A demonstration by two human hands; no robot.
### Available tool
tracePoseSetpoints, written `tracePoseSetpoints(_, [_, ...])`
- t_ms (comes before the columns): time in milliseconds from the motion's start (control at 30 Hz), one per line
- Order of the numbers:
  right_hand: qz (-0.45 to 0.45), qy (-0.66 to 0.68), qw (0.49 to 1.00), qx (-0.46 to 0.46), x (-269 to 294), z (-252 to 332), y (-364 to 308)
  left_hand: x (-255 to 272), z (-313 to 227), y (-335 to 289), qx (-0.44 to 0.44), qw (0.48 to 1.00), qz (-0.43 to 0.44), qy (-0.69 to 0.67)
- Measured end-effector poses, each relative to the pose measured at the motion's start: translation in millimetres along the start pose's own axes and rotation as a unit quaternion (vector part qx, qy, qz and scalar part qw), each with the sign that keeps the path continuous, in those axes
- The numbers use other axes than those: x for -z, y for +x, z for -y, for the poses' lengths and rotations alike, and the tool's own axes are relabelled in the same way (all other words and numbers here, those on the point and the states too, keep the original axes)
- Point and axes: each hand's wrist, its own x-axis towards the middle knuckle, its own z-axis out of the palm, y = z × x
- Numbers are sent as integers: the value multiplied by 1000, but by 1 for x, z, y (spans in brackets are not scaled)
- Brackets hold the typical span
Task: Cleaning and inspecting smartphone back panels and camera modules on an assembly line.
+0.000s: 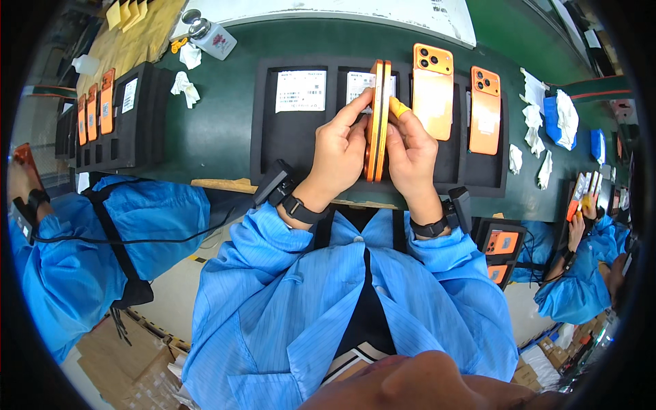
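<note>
Two orange smartphones are held on edge above the middle of a black foam tray (294, 143). The left smartphone (378, 78) and the right smartphone (387, 78) stand face to face, pressed close together. My left hand (339, 149) is closed on the left one, thumb and fingers along its side. From the other side my right hand (413, 150) grips the right one, a yellow finger cot (398, 107) on one fingertip. Another orange phone (433, 102) lies back up in the tray beside my right hand, with a further orange phone (485, 113) to its right.
White labels (301, 91) lie in the tray's left slots. Crumpled white wipes (533, 130) and a blue packet (560, 123) lie at right. A pump bottle (213, 39) stands at back left, near a foam rack of phones (106, 102). Co-workers in blue sit on both sides.
</note>
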Motion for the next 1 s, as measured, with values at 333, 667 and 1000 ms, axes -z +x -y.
tracePoseSetpoints(333, [-2,137,985,105,-3,47,0,-9,-32,1,-179,983,-21,-25])
tracePoseSetpoints(667, [1,107,990,96,0,50,-20,-5,-26,-16,-199,979,1,-40])
tracePoseSetpoints(1000, [-3,110,990,93,2,51,-16,1,-45,-15,-157,985,50,45])
